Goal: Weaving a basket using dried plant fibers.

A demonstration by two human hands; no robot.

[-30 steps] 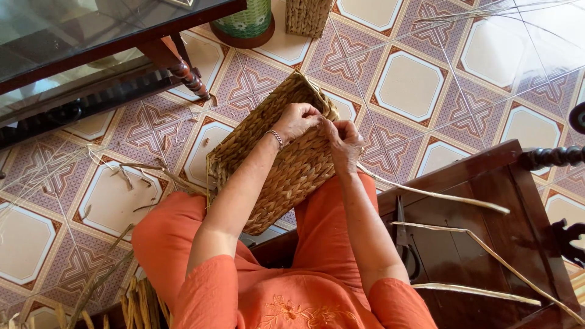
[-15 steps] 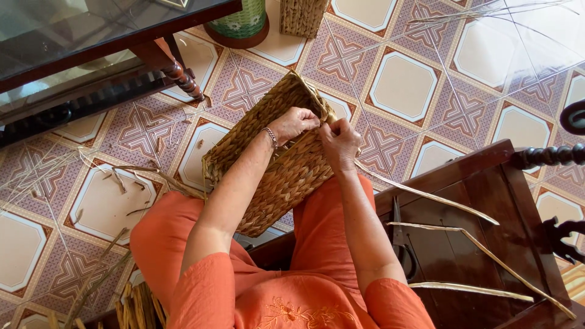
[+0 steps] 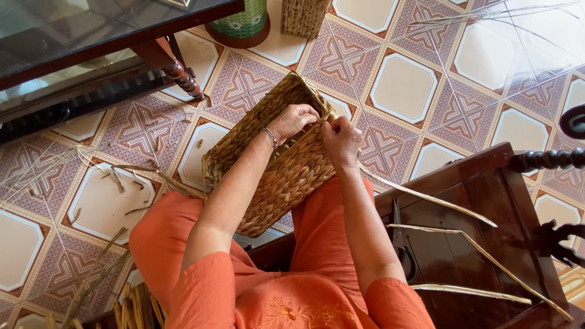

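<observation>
Straw rim takes shape under two close-working hands

Woven straw-coloured basket [image 3: 277, 164] lies tilted across the knees of a seated person in orange clothing, its open mouth turned toward the patterned tile floor [image 3: 402, 85]. Both hands meet at the basket's far rim. The left hand [image 3: 294, 120], a thin bracelet at the wrist, curls over the edge with its fingers bent and bunched on the weave. The right hand [image 3: 341, 140] sits just beside it, fingers drawn together in a pinch on a long pale strand [image 3: 426, 198] that trails off to the right over the dark wooden bench [image 3: 481, 183].

Doing this stretch well seems to depend on tension: the left hand is best kept firm on the rim so the weave does not loosen, while the right draws the strand snug and flat, without twisting it (dry fibre of this kind looks likely to split if bent sharply). Keeping the two hands close, as they are, gives the tightest control.

Further strands [image 3: 463, 234] rest across the bench beside a pair of dark scissors [image 3: 402, 244]. Loose scraps of fibre [image 3: 131, 176] litter the tiles to the left. Beyond stand a dark glass-topped table [image 3: 91, 36], a green pot [image 3: 242, 21] and a small woven container [image 3: 303, 17].
</observation>
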